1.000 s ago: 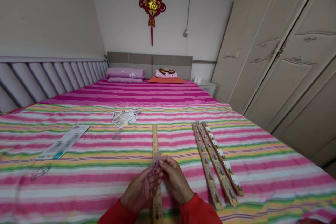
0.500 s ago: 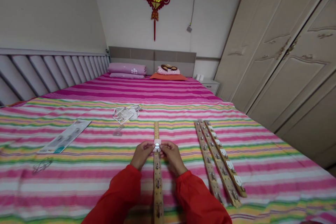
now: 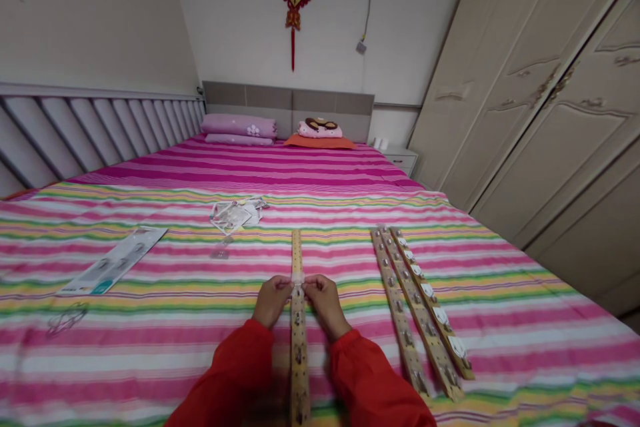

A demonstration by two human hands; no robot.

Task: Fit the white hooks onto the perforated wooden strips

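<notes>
A narrow wooden strip (image 3: 297,250) with small holes and a row of metal clips lies lengthwise on the striped bedspread, between my forearms. Over it, a small translucent plastic piece (image 3: 298,277) is pinched from both sides. My left hand (image 3: 271,300) closes thumb and fingers on its left edge. On the opposite edge, my right hand (image 3: 326,303) grips it in the same way. The piece sits just beyond the nearest clips; whether it touches the strip I cannot tell.
To the right lie three more wooden strips with metal clips; the outermost strip (image 3: 463,367) also carries white pieces. A white packaging card (image 3: 113,261) and thin wire loops (image 3: 69,317) lie at left. Clear plastic packets (image 3: 233,215) are piled farther back. Wardrobe doors (image 3: 560,120) line the right.
The plastic piece has tilted between my fingers; its shiny metal middle no longer faces me and it looks flatter. My hands have shifted slightly, and the camera view has moved a little.
</notes>
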